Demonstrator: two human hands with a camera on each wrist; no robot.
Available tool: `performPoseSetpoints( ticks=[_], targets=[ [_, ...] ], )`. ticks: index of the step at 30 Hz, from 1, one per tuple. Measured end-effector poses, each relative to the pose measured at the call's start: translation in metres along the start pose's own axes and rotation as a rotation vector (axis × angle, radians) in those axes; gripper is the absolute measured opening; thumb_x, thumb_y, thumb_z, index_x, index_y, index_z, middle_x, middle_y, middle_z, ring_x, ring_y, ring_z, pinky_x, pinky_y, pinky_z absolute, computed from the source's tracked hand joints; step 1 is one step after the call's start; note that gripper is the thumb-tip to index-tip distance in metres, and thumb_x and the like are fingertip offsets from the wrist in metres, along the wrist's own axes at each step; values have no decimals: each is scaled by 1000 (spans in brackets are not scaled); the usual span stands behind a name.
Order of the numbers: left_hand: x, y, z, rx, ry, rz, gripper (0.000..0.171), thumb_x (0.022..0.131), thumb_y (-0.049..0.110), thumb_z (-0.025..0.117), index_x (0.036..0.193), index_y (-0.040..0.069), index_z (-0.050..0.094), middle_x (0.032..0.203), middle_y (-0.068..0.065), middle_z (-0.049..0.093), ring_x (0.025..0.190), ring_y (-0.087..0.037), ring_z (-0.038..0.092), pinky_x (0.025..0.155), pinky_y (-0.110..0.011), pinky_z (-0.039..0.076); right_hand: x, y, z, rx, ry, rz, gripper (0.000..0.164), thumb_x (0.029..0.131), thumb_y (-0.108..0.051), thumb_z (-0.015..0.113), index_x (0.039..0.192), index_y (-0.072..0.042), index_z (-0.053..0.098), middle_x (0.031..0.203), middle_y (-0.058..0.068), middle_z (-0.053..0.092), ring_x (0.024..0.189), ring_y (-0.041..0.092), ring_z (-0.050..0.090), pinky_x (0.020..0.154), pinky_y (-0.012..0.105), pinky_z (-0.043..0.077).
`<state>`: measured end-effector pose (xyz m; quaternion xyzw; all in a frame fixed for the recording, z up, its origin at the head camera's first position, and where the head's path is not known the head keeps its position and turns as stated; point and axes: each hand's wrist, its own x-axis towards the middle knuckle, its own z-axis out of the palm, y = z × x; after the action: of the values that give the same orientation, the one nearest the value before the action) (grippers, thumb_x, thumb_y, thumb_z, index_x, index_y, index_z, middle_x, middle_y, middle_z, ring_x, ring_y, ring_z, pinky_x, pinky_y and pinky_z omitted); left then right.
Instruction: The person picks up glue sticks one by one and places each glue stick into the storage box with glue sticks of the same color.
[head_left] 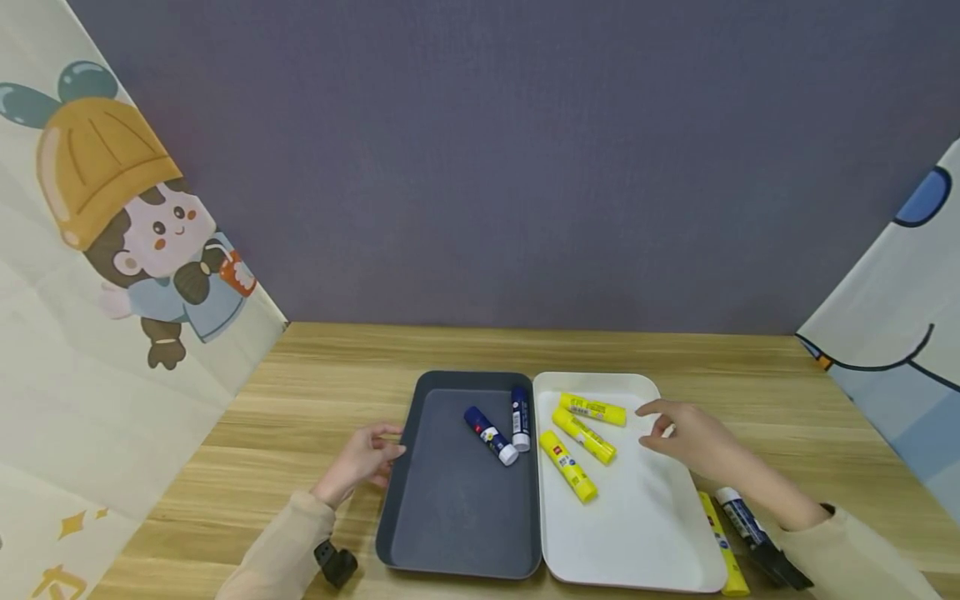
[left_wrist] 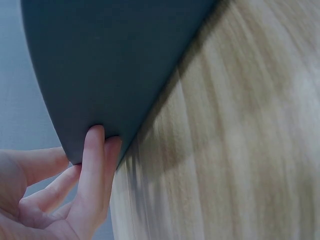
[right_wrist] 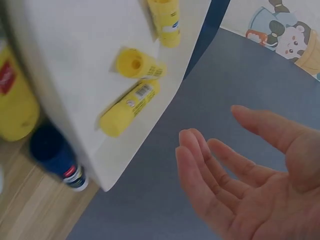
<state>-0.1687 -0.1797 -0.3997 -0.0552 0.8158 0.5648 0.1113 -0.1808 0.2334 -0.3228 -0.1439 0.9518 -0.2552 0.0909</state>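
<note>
My left hand [head_left: 363, 458] is at the left side of a dark grey tray [head_left: 457, 533], thumb at its rim and fingers against its outer wall [left_wrist: 115, 75]. Inside lie two navy glue sticks with white ends, one slanted [head_left: 491, 436] and one along the right wall [head_left: 521, 419]. Beside it is a white tray [head_left: 637, 533] holding three yellow glue sticks, one near the back [head_left: 593, 409], one in the middle [head_left: 585, 435], one in front [head_left: 568, 467]. My right hand [head_left: 693, 437] hovers by the white tray's right rim, thumb and fingers apart, holding nothing.
Right of the white tray, another yellow glue stick [head_left: 723, 542] and a navy glue stick [head_left: 741, 517] lie on the wooden table [head_left: 345, 367], the navy one partly covered by black wrist gear [head_left: 780, 567]. A grey-blue panel [head_left: 480, 167] stands behind, with printed cloths [head_left: 45, 333] at the sides.
</note>
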Motion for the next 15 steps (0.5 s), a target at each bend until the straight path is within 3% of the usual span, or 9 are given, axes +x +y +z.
performPoseSetpoints(
  ticks=[3, 9, 15],
  targets=[
    [0, 0, 0, 4, 4, -4, 37, 85, 4, 55, 120, -6, 47, 85, -17, 59, 55, -17, 54, 49, -34, 51, -4, 7, -1, -24, 15, -11, 40, 78, -15, 65, 111, 6, 54, 74, 0, 55, 65, 14, 51, 52, 27, 41],
    [2, -2, 0, 10, -6, -2, 37, 85, 4, 54, 120, -6, 47, 88, -17, 59, 56, -17, 55, 50, -34, 51, -15, 20, -5, -5, -3, 48, 44, 80, -18, 64, 115, 5, 52, 82, 3, 57, 74, 20, 56, 53, 27, 43],
    [2, -3, 0, 4, -6, 4, 38, 85, 5, 55, 121, -7, 47, 87, -17, 59, 55, -17, 54, 50, -34, 51, -26, 34, -5, 22, 8, 42, 40, 81, -14, 62, 115, 5, 51, 81, 5, 56, 69, 17, 54, 47, 25, 41]
  ],
)
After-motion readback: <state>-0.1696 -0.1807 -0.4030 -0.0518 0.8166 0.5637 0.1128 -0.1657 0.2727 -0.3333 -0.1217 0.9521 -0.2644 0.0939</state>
